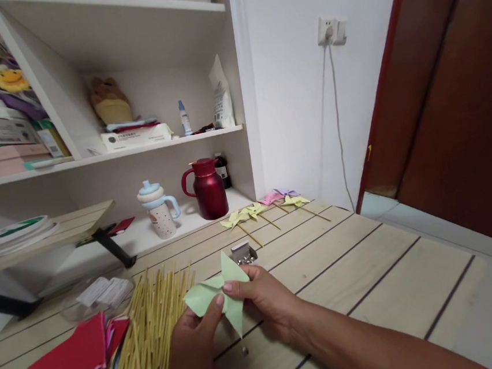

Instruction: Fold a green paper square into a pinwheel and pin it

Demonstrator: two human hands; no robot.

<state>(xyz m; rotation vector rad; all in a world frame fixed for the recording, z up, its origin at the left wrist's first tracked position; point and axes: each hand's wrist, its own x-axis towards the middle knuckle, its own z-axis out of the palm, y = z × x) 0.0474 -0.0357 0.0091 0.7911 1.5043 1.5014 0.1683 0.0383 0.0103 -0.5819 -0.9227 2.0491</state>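
Observation:
A light green paper pinwheel (231,276) is held up over the table between both of my hands. My left hand (198,322) pinches its lower left side, thumb pressed near the folded centre. From the right, my right hand (261,296) grips it with the thumb at the centre; the fingers behind the paper are hidden. Just behind the pinwheel stands a small open box of metal pins (244,254). A single small metal piece (245,351) lies on the tabletop below. Left of my hands is a pile of thin yellow sticks (144,327).
A stack of coloured paper (67,364) lies at the left. Yellow pinwheels on sticks (242,215) and a pink one (271,198) rest at the table's back. Behind stand a red thermos jug (210,191) and a tumbler (159,213). A small raised stand (75,221) is at left.

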